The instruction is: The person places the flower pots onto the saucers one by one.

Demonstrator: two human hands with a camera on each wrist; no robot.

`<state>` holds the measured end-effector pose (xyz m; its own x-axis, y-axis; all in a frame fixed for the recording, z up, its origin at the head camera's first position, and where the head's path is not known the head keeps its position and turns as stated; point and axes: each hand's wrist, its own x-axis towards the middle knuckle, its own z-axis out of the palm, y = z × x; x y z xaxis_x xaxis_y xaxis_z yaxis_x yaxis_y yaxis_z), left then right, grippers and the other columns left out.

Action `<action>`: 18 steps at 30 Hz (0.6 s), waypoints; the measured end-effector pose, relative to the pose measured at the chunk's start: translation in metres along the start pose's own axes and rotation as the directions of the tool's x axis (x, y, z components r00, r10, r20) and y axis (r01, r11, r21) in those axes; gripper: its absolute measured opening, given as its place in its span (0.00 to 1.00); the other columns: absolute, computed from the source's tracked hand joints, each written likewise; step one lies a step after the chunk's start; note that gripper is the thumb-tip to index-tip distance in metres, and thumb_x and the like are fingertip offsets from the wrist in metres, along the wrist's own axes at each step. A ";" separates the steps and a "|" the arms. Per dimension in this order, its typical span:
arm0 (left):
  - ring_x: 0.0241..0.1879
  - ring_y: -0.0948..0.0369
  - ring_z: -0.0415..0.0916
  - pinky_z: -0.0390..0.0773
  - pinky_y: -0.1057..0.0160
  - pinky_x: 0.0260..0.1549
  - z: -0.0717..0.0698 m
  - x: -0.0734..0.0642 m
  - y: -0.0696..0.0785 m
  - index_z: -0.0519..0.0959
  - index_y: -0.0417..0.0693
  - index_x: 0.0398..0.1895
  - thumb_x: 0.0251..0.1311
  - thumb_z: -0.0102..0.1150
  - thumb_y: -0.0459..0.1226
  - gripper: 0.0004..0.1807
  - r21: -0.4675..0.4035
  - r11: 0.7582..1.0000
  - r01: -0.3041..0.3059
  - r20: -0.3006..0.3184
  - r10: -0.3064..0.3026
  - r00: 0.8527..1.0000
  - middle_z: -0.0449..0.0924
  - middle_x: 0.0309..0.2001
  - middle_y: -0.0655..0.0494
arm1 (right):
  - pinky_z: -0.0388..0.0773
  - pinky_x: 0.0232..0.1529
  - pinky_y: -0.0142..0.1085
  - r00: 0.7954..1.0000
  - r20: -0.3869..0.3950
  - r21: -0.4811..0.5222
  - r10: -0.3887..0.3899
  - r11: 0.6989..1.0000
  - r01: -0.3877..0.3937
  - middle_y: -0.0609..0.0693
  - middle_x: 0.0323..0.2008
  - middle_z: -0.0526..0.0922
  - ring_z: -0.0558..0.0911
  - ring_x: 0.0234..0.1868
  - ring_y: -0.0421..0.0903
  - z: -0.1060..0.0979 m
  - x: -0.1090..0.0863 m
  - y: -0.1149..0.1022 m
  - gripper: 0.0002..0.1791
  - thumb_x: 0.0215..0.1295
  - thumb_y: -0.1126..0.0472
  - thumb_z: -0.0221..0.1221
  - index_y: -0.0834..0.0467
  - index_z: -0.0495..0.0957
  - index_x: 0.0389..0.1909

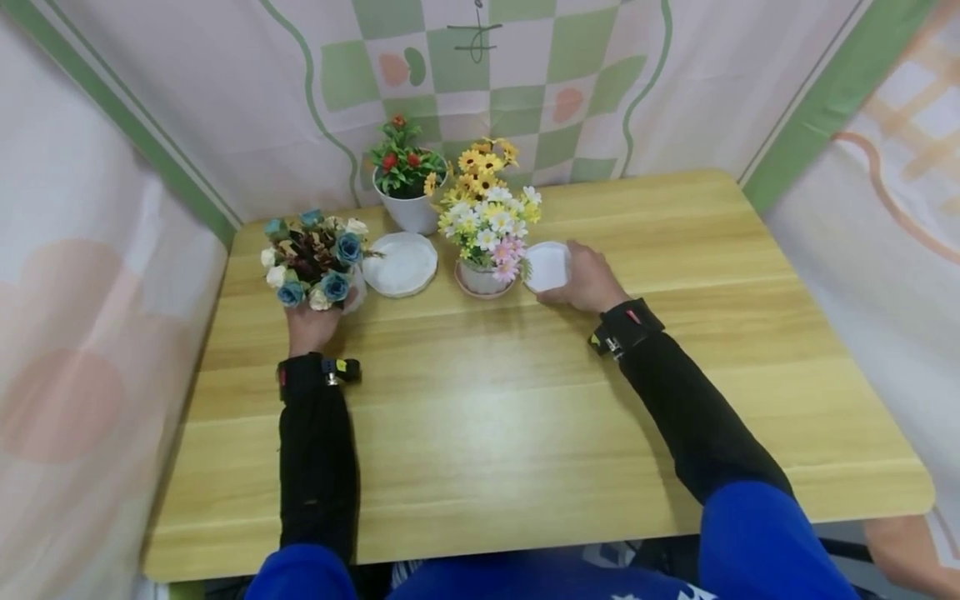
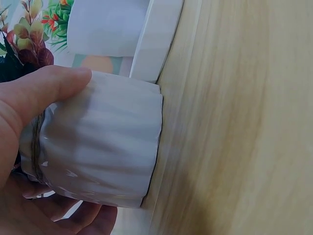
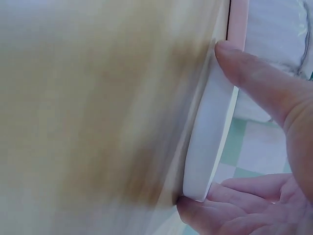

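1. Left of the daisy pot (image 1: 487,237), past the large white saucer (image 1: 401,265), the rose pot (image 1: 318,254) is in the left grip (image 1: 310,327); the step in hand looks like pairing pots with saucers.
2. Under the daisy pot sits a pink saucer (image 1: 462,287), so that pair seems done.
3. For the next move, the rose pot would probably need raising and bringing toward the daisy pot, over the large white saucer.
4. On the rose pot, the left grip is spread to the pot's width, thumb on one side, fingers curled round the other; I cannot tell whether its base bears on the counter (image 1: 510,417).
5. Just right of the daisy pot, the right grip (image 1: 588,279) grasps a small white dish (image 1: 547,265), spread across it, thumb and fingers at opposite edges.
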<state>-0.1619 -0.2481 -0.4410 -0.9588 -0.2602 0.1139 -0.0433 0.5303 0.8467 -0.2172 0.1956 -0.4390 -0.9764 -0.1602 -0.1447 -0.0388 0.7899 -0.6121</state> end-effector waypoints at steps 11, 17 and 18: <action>0.82 0.49 0.55 0.55 0.52 0.84 0.000 0.003 0.000 0.51 0.43 0.85 0.60 0.76 0.42 0.56 0.006 1.000 0.008 0.012 -0.008 1.000 0.58 0.82 0.44 | 0.75 0.67 0.67 0.999 0.035 0.038 -0.036 0.999 0.035 0.68 0.67 0.76 0.76 0.66 0.68 0.005 -0.027 -0.003 0.59 0.45 0.55 0.84 0.66 0.63 0.76; 0.83 0.48 0.54 0.54 0.51 0.84 0.000 0.002 0.000 0.50 0.43 0.85 0.61 0.75 0.43 0.56 0.028 1.000 -0.001 0.021 0.001 1.000 0.58 0.82 0.43 | 0.74 0.69 0.65 0.997 0.053 0.045 -0.058 0.997 0.055 0.68 0.68 0.75 0.76 0.67 0.67 0.012 -0.041 -0.007 0.62 0.44 0.55 0.84 0.67 0.61 0.77; 0.83 0.48 0.54 0.54 0.51 0.84 0.000 0.003 0.001 0.50 0.43 0.85 0.61 0.75 0.43 0.55 0.035 0.999 -0.007 0.022 0.006 1.000 0.57 0.83 0.43 | 0.75 0.68 0.65 0.996 0.055 0.046 -0.068 0.997 0.066 0.68 0.68 0.75 0.76 0.66 0.67 0.013 -0.044 -0.009 0.61 0.44 0.55 0.84 0.67 0.62 0.77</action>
<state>-0.1644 -0.2488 -0.4399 -0.9650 -0.2393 0.1073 -0.0468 0.5598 0.8273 -0.1715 0.1880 -0.4375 -0.9585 -0.2457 -0.1449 -0.0931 0.7496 -0.6553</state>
